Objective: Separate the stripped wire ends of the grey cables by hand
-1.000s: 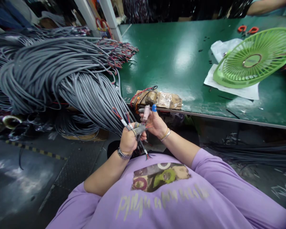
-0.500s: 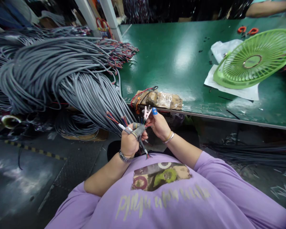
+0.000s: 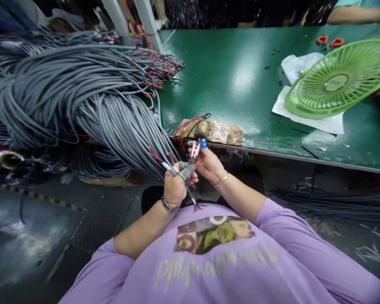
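Close beside L hand (image 3: 174,188): gry cable pile (image 3: 60,80); grn fan (image 3: 338,82) on bench (image 3: 228,80).

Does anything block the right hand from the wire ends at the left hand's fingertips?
Nothing visible does. The right hand, holding a pink tool, is at the wire ends; the left hand grips the cable. Whether tool and wires touch is unclear.

One pink tool (image 3: 195,150), one fan (image 3: 336,82), one wristwatch (image 3: 169,205)
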Demonstrator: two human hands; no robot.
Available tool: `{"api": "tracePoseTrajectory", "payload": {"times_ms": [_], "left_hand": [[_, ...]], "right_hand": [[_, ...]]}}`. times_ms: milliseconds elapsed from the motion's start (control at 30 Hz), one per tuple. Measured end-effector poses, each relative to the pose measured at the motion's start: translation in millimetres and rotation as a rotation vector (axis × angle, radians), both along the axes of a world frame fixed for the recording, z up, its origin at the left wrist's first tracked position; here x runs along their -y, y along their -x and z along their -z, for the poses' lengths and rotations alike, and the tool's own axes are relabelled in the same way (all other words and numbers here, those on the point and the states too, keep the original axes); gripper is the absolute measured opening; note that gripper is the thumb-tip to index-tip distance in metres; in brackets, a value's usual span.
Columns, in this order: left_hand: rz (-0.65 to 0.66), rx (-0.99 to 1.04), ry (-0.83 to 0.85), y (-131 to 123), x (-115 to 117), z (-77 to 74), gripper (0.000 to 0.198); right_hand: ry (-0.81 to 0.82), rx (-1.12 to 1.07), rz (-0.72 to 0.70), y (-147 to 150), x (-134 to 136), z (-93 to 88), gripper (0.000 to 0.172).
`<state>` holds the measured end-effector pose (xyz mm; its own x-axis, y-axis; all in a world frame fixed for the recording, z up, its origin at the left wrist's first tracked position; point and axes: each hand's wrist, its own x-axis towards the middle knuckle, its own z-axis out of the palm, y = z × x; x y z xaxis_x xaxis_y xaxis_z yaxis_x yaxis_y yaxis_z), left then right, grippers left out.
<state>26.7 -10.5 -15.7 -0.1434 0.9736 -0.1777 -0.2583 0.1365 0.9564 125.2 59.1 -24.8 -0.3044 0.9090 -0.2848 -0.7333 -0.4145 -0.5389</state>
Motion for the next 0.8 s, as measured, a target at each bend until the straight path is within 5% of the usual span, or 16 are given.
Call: {"api": "tracePoseTrajectory", "payload": {"times_ms": [433, 633, 800], "left_hand": [[0.001, 0.004, -0.035, 3.9, 9.3, -0.6, 0.027], [-0.039, 0.033, -0.063, 3.2, 12.2, -1.5, 0.025], [-0.057, 0.021, -0.058, 0.8, 7.5, 0.0, 0.025]], "right_hand": [[-0.01, -0.048, -0.131, -10.5, 4.1, 1.3, 0.054], [-0.091, -0.002, -0.104, -15.0, 5.1, 4.2, 0.034], [-0.145, 0.039, -0.04, -11.2, 5.4, 9.7, 0.035]]}}
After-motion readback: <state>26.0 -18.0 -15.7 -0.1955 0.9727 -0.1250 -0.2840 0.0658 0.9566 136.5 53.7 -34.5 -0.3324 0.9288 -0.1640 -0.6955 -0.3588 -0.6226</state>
